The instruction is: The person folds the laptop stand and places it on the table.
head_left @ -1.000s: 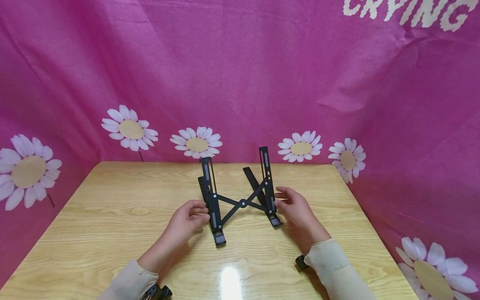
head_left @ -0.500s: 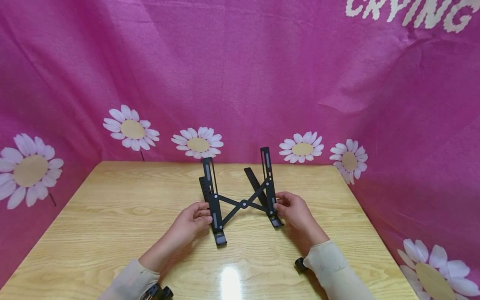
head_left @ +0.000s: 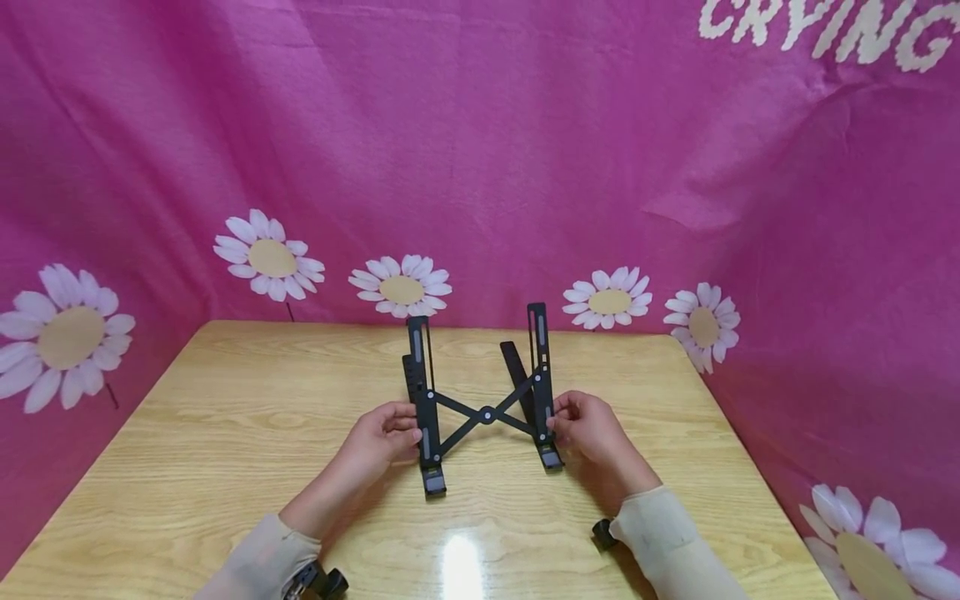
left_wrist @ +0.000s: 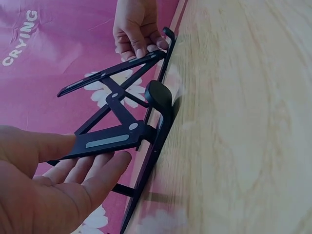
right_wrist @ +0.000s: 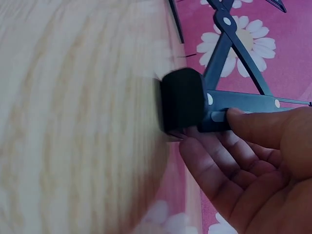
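Note:
A black folding laptop stand (head_left: pixel 487 415) stands unfolded on the wooden table, its two side arms joined by an X-shaped crosspiece. My left hand (head_left: pixel 384 442) pinches the left side arm near its lower end; in the left wrist view, the thumb lies on top of the arm (left_wrist: pixel 105 141) and the fingers are under it. On the other side, my right hand (head_left: pixel 592 429) grips the right side arm low down. The right wrist view has its thumb (right_wrist: pixel 248 124) on the arm's grey pad and its fingers beneath, close to the front lip (right_wrist: pixel 184 100).
The light wooden table (head_left: pixel 262 400) reaches back to a pink cloth (head_left: pixel 480 167) printed with white daisies, which also hangs at both sides. A bright light reflection lies on the tabletop near the front. Dark wrist devices (head_left: pixel 318 581) sit at both sleeves.
My fingers have closed onto both side arms of the laptop stand. Its right side has come slightly down and nearer to me, and the stand has turned a little.

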The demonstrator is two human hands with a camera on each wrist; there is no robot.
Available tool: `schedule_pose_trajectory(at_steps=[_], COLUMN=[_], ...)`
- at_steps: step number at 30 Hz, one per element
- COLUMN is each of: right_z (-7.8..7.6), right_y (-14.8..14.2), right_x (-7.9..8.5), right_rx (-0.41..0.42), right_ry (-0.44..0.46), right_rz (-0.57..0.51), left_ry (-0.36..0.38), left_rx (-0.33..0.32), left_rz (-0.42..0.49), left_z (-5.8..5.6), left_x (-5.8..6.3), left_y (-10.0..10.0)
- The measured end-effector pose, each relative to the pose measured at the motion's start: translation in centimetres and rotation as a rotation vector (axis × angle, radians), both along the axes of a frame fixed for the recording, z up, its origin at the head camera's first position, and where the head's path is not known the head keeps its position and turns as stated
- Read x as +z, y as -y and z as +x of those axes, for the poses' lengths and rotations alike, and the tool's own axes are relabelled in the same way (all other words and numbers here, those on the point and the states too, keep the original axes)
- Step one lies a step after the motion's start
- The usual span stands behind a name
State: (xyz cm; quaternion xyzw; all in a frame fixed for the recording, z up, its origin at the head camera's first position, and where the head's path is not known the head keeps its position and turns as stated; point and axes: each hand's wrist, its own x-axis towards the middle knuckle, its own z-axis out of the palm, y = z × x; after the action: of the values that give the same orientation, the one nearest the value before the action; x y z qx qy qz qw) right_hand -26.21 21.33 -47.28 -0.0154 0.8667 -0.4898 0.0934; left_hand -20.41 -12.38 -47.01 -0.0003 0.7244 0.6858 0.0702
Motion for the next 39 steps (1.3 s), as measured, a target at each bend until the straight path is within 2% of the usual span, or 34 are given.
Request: schedule_pose_trajectory(at_steps=[4, 9, 13, 16, 19, 23, 30, 39], right_z=[0.3, 0.4, 0.3, 0.3, 0.3, 0.5, 0.7, 0.7], right_y=[-0.1, -0.1, 0.1, 0.3, 0.5, 0.8, 1.5, 1.7], right_x=[0.3, 0.5, 0.6, 0.5, 0.3, 0.2, 0.6, 0.7], right_rx=[0.006, 0.066, 0.093, 0.104, 0.114, 0.107, 0.081, 0.043], right_ry=[0.064, 0.079, 0.092, 0.079, 0.026, -0.011, 0.036, 0.070], right_rz=[-0.028, -0.008, -0.006, -0.011, -0.012, -0.060, -0.110, -0.196], left_ry=[0.000, -0.022, -0.014, -0.017, -0.019, -0.019, -0.045, -0.025], left_rx=[0.014, 0.036, 0.039, 0.043, 0.051, 0.062, 0.073, 0.093], left_rz=[-0.006, -0.069, -0.083, -0.091, -0.092, -0.093, -0.125, -0.110], left_z=[0.0, -0.2, -0.3, -0.4, -0.5, -0.7, -1.1, -1.2], left_x=[-0.1, 0.0, 0.0, -0.1, -0.2, -0.1, -0.1, 0.0], left_y=[0.2, 0.7, 1.1, 1.4, 1.6, 1.9, 2.5, 2.7])
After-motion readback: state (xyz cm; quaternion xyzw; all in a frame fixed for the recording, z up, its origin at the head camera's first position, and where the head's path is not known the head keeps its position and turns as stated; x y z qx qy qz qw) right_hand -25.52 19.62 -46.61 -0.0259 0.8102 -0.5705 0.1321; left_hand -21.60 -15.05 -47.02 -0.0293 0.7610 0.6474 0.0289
